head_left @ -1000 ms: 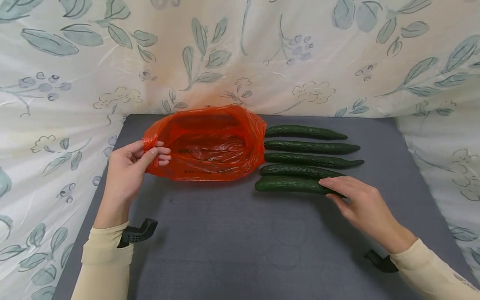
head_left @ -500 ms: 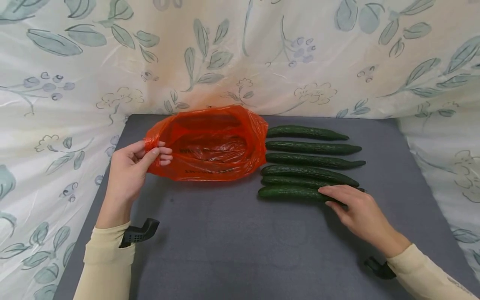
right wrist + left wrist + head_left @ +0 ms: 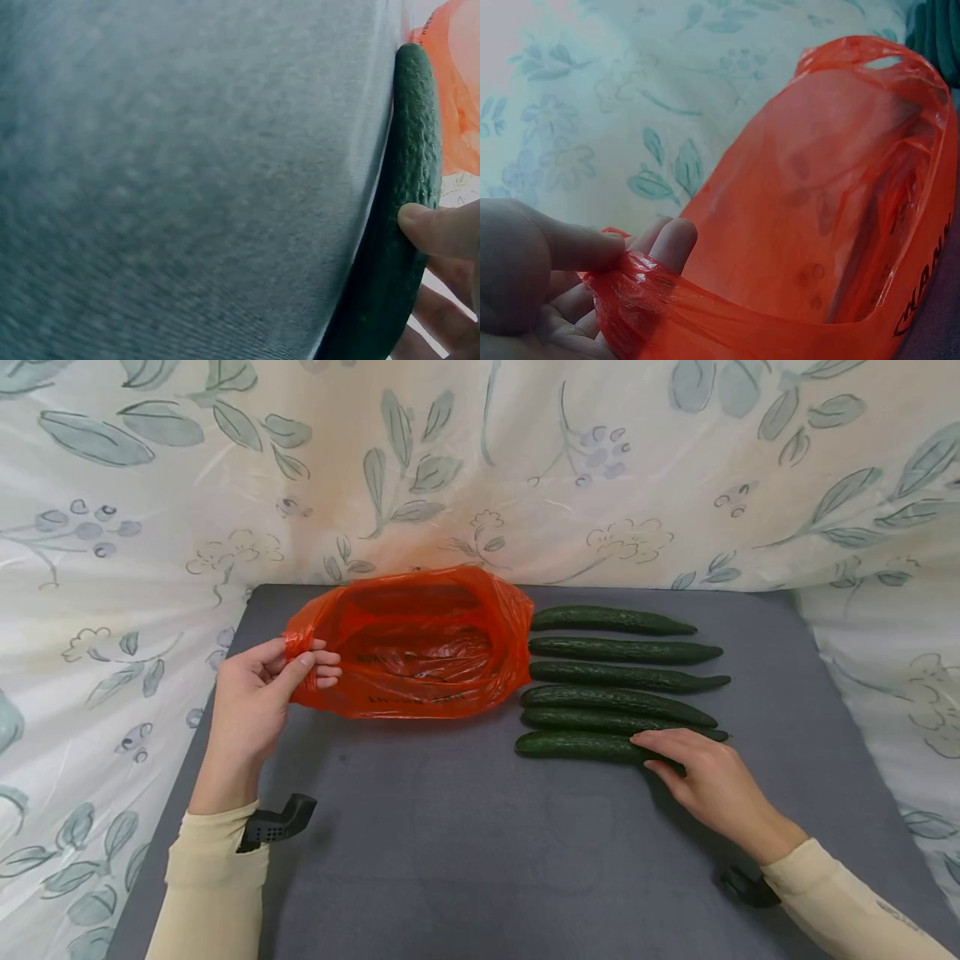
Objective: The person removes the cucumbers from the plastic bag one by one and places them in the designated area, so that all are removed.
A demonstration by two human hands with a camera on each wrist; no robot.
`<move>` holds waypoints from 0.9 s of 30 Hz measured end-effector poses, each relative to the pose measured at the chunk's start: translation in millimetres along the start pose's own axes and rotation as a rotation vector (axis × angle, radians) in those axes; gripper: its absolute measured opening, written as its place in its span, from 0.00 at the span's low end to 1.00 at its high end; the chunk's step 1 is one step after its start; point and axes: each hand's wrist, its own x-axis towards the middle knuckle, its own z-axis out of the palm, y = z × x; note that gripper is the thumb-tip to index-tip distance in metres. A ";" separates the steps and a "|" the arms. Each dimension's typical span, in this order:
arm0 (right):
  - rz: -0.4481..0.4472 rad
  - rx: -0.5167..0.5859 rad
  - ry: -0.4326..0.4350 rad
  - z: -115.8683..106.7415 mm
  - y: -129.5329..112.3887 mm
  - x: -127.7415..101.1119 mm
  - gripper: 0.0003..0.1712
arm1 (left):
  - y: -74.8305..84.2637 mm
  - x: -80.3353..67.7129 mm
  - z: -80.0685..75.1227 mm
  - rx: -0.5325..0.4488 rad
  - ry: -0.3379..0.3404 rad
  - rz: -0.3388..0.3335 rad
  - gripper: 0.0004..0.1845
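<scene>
My left hand (image 3: 255,706) pinches the left handle of a red plastic bag (image 3: 416,704), whose wide mouth faces up toward me. Close up in the left wrist view, the handle film (image 3: 641,281) is bunched between thumb and fingers. My right hand (image 3: 708,785) grips the right part of the nearest cucumber (image 3: 566,745), which lies close to the table surface. In the right wrist view the thumb (image 3: 427,225) presses on that cucumber's side. Several more dark green cucumbers (image 3: 626,651) lie behind it in a row, their left ends close to the bag.
The dark grey table (image 3: 465,835) carries the bag and cucumbers. A white curtain (image 3: 495,485) with a leaf pattern hangs along its back and sides. A black wrist device (image 3: 279,820) sits on the left sleeve, another (image 3: 750,887) on the right.
My right hand has drawn the nearest cucumber slightly toward me, and another cucumber now shows in the gap behind it. The left hand keeps its hold on the bag handle.
</scene>
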 end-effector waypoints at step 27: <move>-0.021 -0.052 0.024 6.9 4.6 -3.0 0.29 | 5.8 -5.8 3.4 0.372 0.089 0.022 0.15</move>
